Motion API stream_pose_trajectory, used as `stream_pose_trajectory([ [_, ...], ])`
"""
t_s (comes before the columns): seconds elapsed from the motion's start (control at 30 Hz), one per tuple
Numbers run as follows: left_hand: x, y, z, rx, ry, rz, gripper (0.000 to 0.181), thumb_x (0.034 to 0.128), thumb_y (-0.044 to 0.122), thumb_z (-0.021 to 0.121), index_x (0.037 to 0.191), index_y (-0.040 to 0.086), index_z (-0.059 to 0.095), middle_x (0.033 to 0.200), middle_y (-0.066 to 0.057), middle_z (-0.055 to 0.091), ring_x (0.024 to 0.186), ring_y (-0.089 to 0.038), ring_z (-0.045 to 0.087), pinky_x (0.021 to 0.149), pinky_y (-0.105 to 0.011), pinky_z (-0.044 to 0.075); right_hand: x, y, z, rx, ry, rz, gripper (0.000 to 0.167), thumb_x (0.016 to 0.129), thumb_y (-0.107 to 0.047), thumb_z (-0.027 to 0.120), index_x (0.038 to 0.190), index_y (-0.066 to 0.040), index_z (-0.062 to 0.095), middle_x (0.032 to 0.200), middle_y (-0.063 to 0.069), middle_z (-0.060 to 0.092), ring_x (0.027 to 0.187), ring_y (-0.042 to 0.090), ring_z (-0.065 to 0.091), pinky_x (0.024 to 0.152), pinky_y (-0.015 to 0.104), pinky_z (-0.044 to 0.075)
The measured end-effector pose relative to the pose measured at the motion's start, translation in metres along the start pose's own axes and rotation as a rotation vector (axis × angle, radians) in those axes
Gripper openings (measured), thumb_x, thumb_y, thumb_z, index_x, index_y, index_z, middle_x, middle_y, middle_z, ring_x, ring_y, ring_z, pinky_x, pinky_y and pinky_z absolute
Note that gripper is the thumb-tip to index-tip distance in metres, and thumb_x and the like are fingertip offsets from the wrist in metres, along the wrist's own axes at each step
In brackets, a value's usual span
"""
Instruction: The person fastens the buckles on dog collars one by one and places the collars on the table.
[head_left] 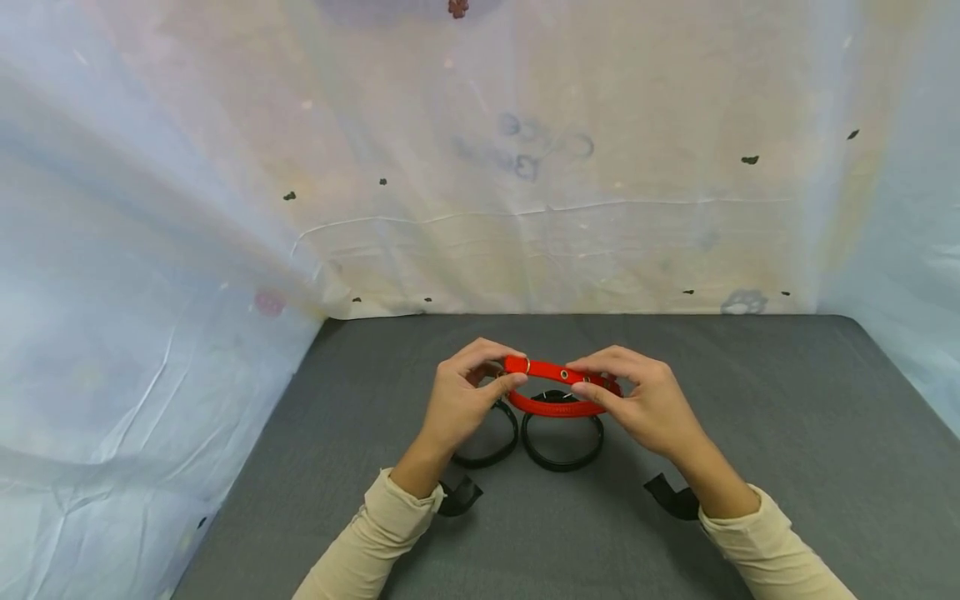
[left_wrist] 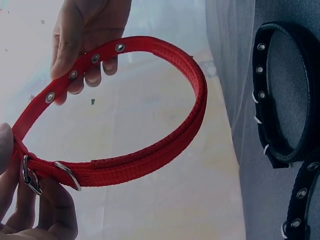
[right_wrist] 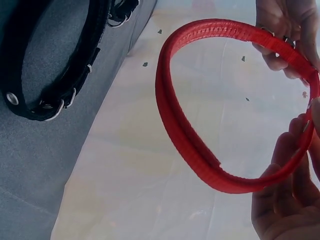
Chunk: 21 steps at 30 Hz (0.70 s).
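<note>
A red collar (head_left: 557, 409) with metal eyelets is held up in a loop above the table by both hands. My left hand (head_left: 461, 400) pinches it at the buckle end, where a metal buckle (left_wrist: 32, 176) and a D-ring show in the left wrist view. Thumb and fingers of my right hand (head_left: 648, 400) pinch the eyelet stretch of the strap. The left wrist view shows the strap end meeting the buckle, but whether it is fastened cannot be told. Below the red loop, two black collars (head_left: 562, 465) lie side by side, one partly behind the left hand.
The grey cloth-covered table (head_left: 555, 542) runs back to a pale sheet (head_left: 525, 258) hung as a wall, with similar sheeting at both sides. Black straps (head_left: 671, 497) show beside both wrists.
</note>
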<state>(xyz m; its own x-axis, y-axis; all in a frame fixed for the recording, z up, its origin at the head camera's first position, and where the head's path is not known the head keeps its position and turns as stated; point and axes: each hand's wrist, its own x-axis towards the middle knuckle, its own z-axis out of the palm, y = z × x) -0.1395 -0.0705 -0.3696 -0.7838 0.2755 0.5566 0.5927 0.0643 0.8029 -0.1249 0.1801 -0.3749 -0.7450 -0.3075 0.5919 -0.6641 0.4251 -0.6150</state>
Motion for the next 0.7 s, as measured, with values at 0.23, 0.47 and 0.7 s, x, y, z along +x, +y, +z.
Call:
stream_pose_trajectory([
  [0.23,-0.002,0.0,0.005,-0.006,-0.021,0.006,0.021,0.0849,0.004,0.077,0.105,0.003,0.074,0.103,-0.012,0.069,0.09,-0.015,0.064,0.076,-0.031,0.059,-0.001,-0.003,0.002,0.012,-0.01,-0.008,0.03,0.084,-0.011,0.08,0.111,-0.023,0.075,0.101,-0.009,0.071,0.071,0.002,0.05,0.059,0.018,0.042],
  [0.47,-0.004,-0.004,0.011,-0.051,-0.055,-0.002,0.018,0.0836,0.003,0.078,0.101,0.001,0.075,0.101,-0.014,0.069,0.09,-0.016,0.065,0.067,-0.032,0.059,-0.002,-0.005,0.008,0.032,-0.021,-0.015,0.031,0.083,-0.012,0.081,0.111,-0.022,0.075,0.102,-0.009,0.071,0.072,0.002,0.053,0.058,0.017,0.044],
  [0.7,-0.005,-0.004,0.014,-0.056,-0.064,-0.021,0.018,0.084,0.005,0.078,0.101,0.001,0.076,0.1,-0.014,0.07,0.089,-0.017,0.065,0.07,-0.036,0.06,-0.002,-0.008,0.011,0.04,-0.03,-0.02,0.031,0.083,-0.011,0.081,0.112,-0.02,0.075,0.103,-0.006,0.072,0.077,0.002,0.057,0.059,0.018,0.047],
])
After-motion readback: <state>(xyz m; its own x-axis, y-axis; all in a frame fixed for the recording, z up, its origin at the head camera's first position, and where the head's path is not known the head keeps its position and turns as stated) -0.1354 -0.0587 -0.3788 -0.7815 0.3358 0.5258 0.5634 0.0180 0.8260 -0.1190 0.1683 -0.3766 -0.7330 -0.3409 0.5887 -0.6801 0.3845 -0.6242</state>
